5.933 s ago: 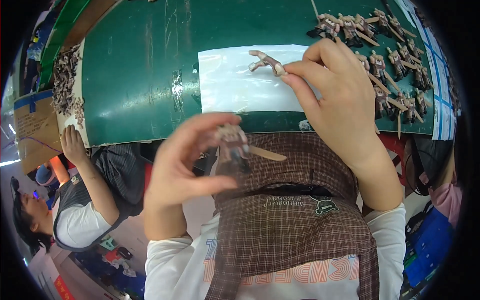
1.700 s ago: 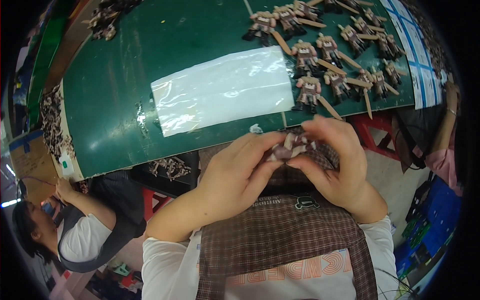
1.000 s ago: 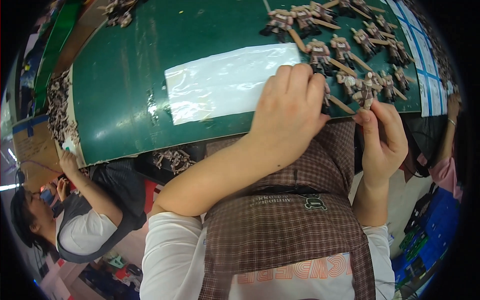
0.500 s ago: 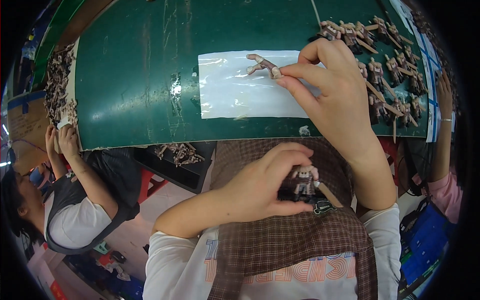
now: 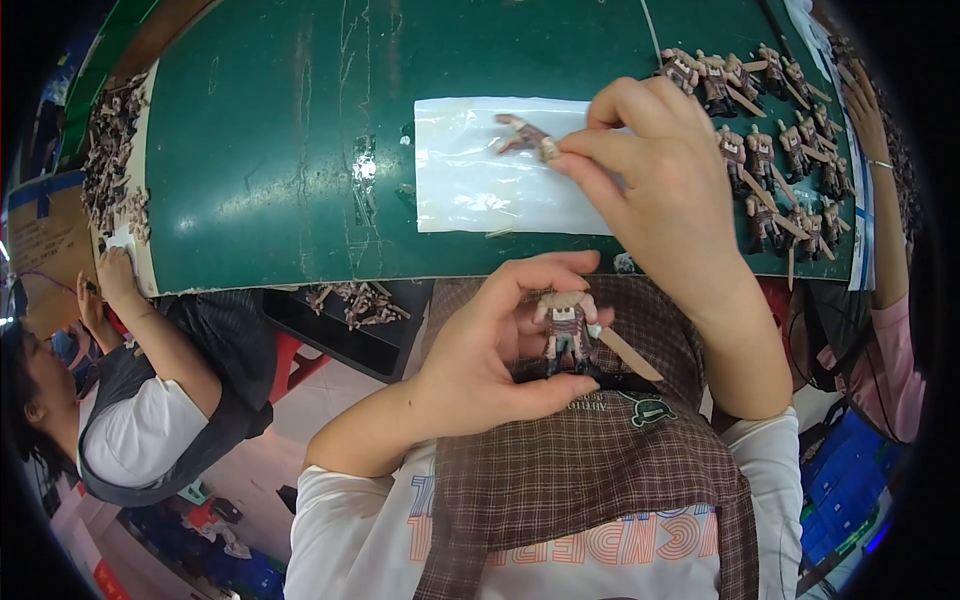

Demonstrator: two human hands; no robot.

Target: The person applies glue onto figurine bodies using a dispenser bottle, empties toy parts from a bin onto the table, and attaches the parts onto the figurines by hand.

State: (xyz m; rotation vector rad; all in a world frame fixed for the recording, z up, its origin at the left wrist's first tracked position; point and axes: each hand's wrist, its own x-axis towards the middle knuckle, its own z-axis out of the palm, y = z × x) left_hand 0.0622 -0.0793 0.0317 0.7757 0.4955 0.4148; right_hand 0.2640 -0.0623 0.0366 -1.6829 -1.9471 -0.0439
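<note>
My left hand [image 5: 475,355] holds a small painted figurine [image 5: 566,322] upright in front of my apron. Its fingers curve round the head and back, and the thumb lies by the feet. A long tan blade [image 5: 630,356] slants down to the right from the figurine's side. Over the white sheet [image 5: 455,175], my right hand [image 5: 668,165] pinches one end of a small brown-and-beige figure piece [image 5: 530,138] between thumb and forefinger. The piece's far end is smeared by motion, so I cannot make out its exact shape.
Several figurines with blades [image 5: 790,150] stand in rows at the right of the green table [image 5: 270,150]. Piled parts [image 5: 115,160] lie along the left edge. A black tray [image 5: 395,345] with loose pieces sits below the table's edge. Co-workers' arms [image 5: 175,345] show at both sides.
My left hand has moved left and up with the figurine, which shows more fully now. My right hand keeps its pinch, and the piece in it has tilted slightly.
</note>
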